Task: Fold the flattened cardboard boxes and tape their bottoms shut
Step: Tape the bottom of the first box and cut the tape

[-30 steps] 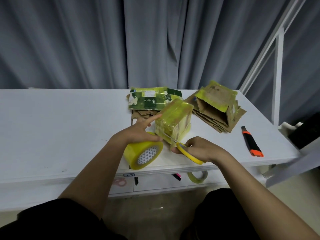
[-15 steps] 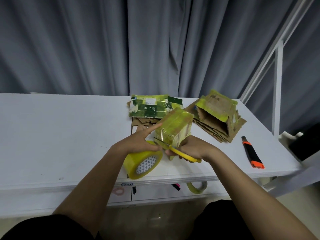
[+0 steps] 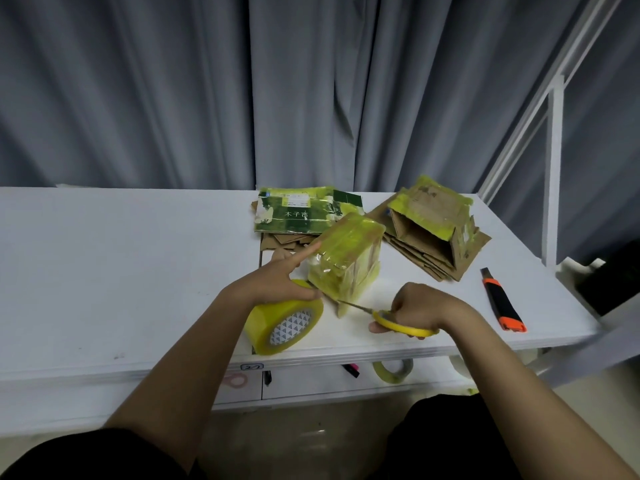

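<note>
Scissors at the tape, box stood up between both hands

Tape-wrapped cardboard box (image 3: 346,258) stands on the white tabletop (image 3: 121,271), tilted a little, its upper face and sides covered in yellow-green tape. It sits just beyond and between the two hands. What it holds cannot be seen, since its visible faces are closed.

The left hand (image 3: 277,282) rests on top of the yellow tape roll (image 3: 285,317), thumb and lower fingers curled over the roll's rim, while the forefinger stretches straight out and touches the box's left side. The roll stands on edge at the near rim of the tabletop, just under that hand.

The right hand (image 3: 419,306) grips the yellow-handled scissors (image 3: 388,315), fingers curled through the handles. The blades point left toward the lower near corner of the box, where a tape strip hangs down; whether the blades are parted cannot be told.

Beyond the right hand, a second box (image 3: 429,226) lies on its side on a pile of flattened cardboard (image 3: 415,258), its open mouth facing the person; the inside looks dark and shows nothing in it. Beyond the left hand's forefinger lies a flattened green printed box (image 3: 301,213) on more flat cardboard. To the right of the right hand, apart from it, an orange and black utility knife (image 3: 502,303) lies on the tabletop.

Below the tabletop edge, a shelf (image 3: 311,386) holds a near-spent tape roll (image 3: 393,370), under the right hand.
</note>
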Tool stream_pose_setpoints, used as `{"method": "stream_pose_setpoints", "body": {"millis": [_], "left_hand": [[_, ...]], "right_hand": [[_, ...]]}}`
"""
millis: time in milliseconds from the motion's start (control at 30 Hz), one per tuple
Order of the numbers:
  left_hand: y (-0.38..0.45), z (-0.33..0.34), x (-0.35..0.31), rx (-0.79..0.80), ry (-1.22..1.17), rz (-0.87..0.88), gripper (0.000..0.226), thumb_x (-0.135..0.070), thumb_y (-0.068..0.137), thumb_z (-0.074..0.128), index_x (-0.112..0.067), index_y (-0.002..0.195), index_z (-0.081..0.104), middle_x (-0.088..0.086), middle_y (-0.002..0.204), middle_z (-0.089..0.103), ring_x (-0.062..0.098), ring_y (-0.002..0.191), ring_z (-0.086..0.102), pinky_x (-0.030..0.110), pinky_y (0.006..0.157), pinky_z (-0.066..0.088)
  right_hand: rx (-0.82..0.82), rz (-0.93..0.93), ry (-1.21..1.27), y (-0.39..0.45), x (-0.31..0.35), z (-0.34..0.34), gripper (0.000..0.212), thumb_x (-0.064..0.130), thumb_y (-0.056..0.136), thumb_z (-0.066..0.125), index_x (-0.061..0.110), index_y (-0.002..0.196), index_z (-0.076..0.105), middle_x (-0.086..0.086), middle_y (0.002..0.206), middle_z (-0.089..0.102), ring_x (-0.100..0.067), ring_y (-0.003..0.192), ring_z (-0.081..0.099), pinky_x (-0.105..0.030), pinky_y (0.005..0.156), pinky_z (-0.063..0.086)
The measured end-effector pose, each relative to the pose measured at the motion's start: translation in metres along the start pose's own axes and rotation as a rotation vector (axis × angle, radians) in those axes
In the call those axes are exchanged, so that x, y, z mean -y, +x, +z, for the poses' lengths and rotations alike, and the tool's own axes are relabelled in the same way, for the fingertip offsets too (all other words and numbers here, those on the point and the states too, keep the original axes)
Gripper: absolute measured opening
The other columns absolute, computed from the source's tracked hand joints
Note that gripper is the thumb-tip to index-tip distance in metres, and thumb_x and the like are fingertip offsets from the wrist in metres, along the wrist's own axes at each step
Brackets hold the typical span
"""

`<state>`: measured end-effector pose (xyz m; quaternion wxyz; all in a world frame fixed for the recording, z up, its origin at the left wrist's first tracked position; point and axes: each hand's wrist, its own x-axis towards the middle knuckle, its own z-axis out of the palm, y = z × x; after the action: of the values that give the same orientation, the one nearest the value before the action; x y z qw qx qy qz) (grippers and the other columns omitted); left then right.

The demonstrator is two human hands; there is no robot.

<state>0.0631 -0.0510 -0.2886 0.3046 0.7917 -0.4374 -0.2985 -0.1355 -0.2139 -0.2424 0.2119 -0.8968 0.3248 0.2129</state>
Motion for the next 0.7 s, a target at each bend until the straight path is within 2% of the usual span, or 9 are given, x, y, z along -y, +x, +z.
{"method": "stream_pose_setpoints", "body": {"millis": [133, 267, 333, 433, 533, 633, 700], "left_hand": [[0.000, 0.003, -0.006, -0.004, -0.002, 0.000, 0.091, -0.044, 0.076, 0.074, -0.065, 0.137, 0.010, 0.000, 0.130, 0.024, 0.017, 0.128, 0.038, 0.025, 0.092, 0.036], [-0.001, 0.004, -0.009, -0.011, 0.001, -0.021, 0.092, -0.043, 0.076, 0.074, -0.065, 0.138, 0.009, 0.000, 0.126, 0.025, 0.018, 0.129, 0.037, 0.026, 0.093, 0.035], [-0.001, 0.005, -0.010, -0.016, 0.012, -0.028, 0.092, -0.044, 0.076, 0.074, -0.065, 0.137, 0.008, 0.000, 0.127, 0.026, 0.019, 0.128, 0.038, 0.027, 0.093, 0.036], [-0.002, 0.006, -0.011, -0.024, 0.015, -0.037, 0.093, -0.045, 0.075, 0.074, -0.066, 0.137, 0.008, 0.002, 0.132, 0.026, 0.020, 0.129, 0.038, 0.028, 0.095, 0.037], [-0.003, 0.006, -0.011, -0.025, 0.017, -0.040, 0.094, -0.046, 0.074, 0.075, -0.068, 0.135, 0.007, 0.005, 0.139, 0.024, 0.022, 0.129, 0.039, 0.030, 0.097, 0.039], [-0.002, 0.005, -0.011, -0.026, 0.010, -0.041, 0.093, -0.045, 0.075, 0.074, -0.068, 0.136, 0.007, 0.005, 0.137, 0.025, 0.022, 0.129, 0.040, 0.028, 0.096, 0.039], [-0.002, 0.005, -0.010, -0.024, 0.013, -0.037, 0.093, -0.045, 0.075, 0.074, -0.067, 0.136, 0.007, 0.004, 0.136, 0.026, 0.022, 0.128, 0.040, 0.027, 0.095, 0.039]], "right_hand": [[-0.095, 0.132, -0.154, -0.003, -0.029, -0.001, 0.050, 0.066, 0.070, 0.069, 0.018, 0.066, 0.055, 0.004, 0.068, 0.054, -0.019, 0.079, 0.058, -0.030, 0.068, 0.046], [-0.224, 0.240, -0.185, 0.010, -0.044, 0.006, 0.045, 0.055, 0.083, 0.061, 0.012, 0.081, 0.047, -0.002, 0.088, 0.050, -0.023, 0.084, 0.052, -0.030, 0.072, 0.042], [-0.296, 0.276, -0.059, 0.025, -0.041, 0.013, 0.041, 0.047, 0.086, 0.060, 0.009, 0.081, 0.046, -0.001, 0.084, 0.049, -0.022, 0.080, 0.051, -0.028, 0.067, 0.040], [-0.311, 0.283, 0.198, 0.053, -0.033, 0.024, 0.039, 0.037, 0.079, 0.069, 0.012, 0.068, 0.043, -0.001, 0.070, 0.047, -0.016, 0.064, 0.049, -0.025, 0.050, 0.034], [-0.323, 0.238, 0.369, 0.073, -0.029, 0.036, 0.039, 0.034, 0.075, 0.075, 0.010, 0.063, 0.047, -0.005, 0.062, 0.049, -0.017, 0.060, 0.051, -0.026, 0.049, 0.038], [-0.411, 0.171, 0.409, 0.075, -0.026, 0.040, 0.045, 0.026, 0.084, 0.069, 0.011, 0.054, 0.039, -0.004, 0.053, 0.040, -0.017, 0.053, 0.041, -0.026, 0.045, 0.030], [-0.477, 0.114, 0.353, 0.063, -0.021, 0.037, 0.044, 0.014, 0.089, 0.057, 0.012, 0.052, 0.034, -0.003, 0.052, 0.035, -0.023, 0.054, 0.036, -0.027, 0.044, 0.023]]}}
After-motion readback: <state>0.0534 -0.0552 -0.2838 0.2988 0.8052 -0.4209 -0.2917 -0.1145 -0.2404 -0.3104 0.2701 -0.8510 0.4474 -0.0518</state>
